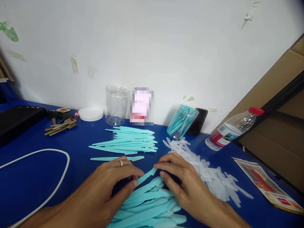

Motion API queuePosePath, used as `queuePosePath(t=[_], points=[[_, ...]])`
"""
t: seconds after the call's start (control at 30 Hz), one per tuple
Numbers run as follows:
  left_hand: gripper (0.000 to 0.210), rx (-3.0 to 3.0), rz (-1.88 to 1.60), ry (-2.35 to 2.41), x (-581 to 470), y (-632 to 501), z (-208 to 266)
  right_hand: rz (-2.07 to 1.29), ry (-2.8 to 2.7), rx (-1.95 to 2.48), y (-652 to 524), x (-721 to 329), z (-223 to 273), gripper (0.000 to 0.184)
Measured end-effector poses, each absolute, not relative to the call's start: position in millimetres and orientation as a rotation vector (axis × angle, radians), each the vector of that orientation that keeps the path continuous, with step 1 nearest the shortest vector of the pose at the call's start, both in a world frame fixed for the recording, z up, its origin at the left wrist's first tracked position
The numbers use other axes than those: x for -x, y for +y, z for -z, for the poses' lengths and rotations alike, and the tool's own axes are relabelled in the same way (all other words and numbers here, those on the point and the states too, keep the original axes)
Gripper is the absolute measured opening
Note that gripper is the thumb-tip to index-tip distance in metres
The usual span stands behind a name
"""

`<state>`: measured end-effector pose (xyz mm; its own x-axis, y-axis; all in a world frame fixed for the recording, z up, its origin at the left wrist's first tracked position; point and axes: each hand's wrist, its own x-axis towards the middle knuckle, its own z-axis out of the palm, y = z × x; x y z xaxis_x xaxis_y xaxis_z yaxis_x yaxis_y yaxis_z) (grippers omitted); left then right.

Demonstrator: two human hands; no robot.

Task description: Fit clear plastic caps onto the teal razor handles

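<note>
One teal razor [147,176] is held on the near side of the jar [116,106], somewhat to its right. Its long axis is set aslant, the wider head being pointed away and rightward. The lower end is clamped between thumb and forefinger of the left hand [114,174]; the head is met by the fingers of the right hand [182,179], though whether it is clamped there cannot be told. Little room is left around the razor: it is bounded by the far pile [128,139] just nearside of the jar, the near pile [147,205] further nearside, and white strips [209,174] to the jar's right. Razors in the far pile are laid crosswise, heads rightward. Behind the jar, the bench [80,161] is edged by the wall [166,47]; left and nearside of the jar, blue surface is shown beside a cable [67,158].
</note>
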<state>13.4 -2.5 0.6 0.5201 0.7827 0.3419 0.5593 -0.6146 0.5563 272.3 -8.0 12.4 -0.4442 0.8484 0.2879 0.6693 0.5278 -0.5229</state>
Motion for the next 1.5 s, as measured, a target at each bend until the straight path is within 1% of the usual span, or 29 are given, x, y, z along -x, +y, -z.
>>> queuePosePath(t=[0.2, 0.3, 0.37, 0.43, 0.57, 0.63, 0.7, 0.93, 1.07, 1.13, 1.23, 1.33, 1.4, 1.5], points=[[0.024, -2.408, -0.758, 1.166, -4, -4, 10, -0.412, -2.210, 1.197, -8, -270, -20, 0.021], [0.026, -2.495, -0.803, 1.211, 0, 4, 8, -0.285, -2.128, 1.234, 3, -284, -22, 0.021], [0.030, -2.605, -0.847, 1.267, 1, 11, 4, -0.177, -2.079, 1.315, 11, -297, -25, 0.022], [0.033, -2.719, -0.821, 1.345, 2, 17, 0, -0.124, -2.092, 1.433, 17, -308, -28, 0.021], [0.031, -2.859, -0.712, 1.461, 3, 23, 4, -0.099, -2.252, 1.712, 17, -313, -35, 0.014], [0.031, -2.862, -0.739, 1.482, 3, 23, 10, -0.094, -2.307, 1.815, 15, -310, -37, 0.008], [0.031, -2.826, -0.767, 1.438, 4, 24, 15, -0.097, -2.342, 1.872, 12, -306, -39, 0.006], [0.028, -2.635, -0.687, 1.205, -2, 16, 7, -0.037, -2.443, 1.858, 12, -310, -37, 0.009], [0.038, -2.735, -0.689, 1.183, -7, 11, 0, 0.043, -2.449, 1.800, 14, -313, -33, 0.014], [0.038, -2.751, -0.656, 1.191, -9, 9, 0, 0.059, -2.370, 1.738, 15, -312, -32, 0.014], [0.034, -2.641, -0.649, 1.235, -8, 7, 6, -0.131, -2.158, 1.592, 12, -305, -34, 0.018], [0.030, -2.359, -0.709, 1.307, -7, 5, 10, -0.499, -1.920, 1.487, 6, -295, -38, 0.024], [0.029, -2.195, -0.743, 1.315, -6, 3, 11, -0.730, -1.781, 1.434, 3, -288, -41, 0.023], [0.031, -2.133, -0.720, 1.283, -8, 1, 8, -1.054, -1.594, 1.344, 0, -281, -44, 0.023]])
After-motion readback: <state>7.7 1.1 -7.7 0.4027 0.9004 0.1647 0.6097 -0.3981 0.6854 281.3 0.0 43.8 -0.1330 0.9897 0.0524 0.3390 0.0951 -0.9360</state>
